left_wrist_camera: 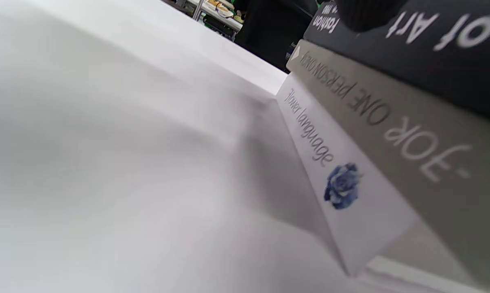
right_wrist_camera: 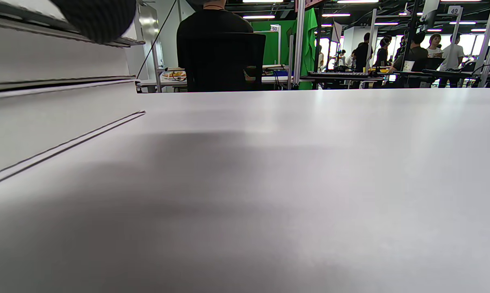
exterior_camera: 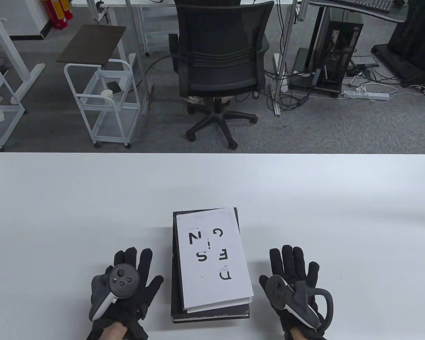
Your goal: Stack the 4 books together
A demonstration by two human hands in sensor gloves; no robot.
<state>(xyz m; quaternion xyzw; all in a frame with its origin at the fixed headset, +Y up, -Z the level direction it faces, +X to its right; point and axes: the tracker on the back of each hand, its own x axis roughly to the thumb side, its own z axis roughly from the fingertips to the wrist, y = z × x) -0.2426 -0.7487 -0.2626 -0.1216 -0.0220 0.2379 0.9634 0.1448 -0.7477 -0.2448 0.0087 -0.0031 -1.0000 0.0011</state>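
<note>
Two gloved hands lie flat on the white table [exterior_camera: 92, 198], palms down, fingers spread, holding nothing: the left hand [exterior_camera: 122, 283] at lower left of the table view, the right hand [exterior_camera: 294, 283] at lower right. Between them, apart from both, sits the stack of books [exterior_camera: 210, 262] at lower centre. Its top book [exterior_camera: 212, 256] is white with scattered black letters and lies slightly skewed on a black book [exterior_camera: 212, 311] beneath. The left wrist view shows three spines: a white spine [left_wrist_camera: 334, 171] with a blue rose at the bottom, a grey spine [left_wrist_camera: 391, 118] above it, and a black spine [left_wrist_camera: 423, 44] higher up.
</note>
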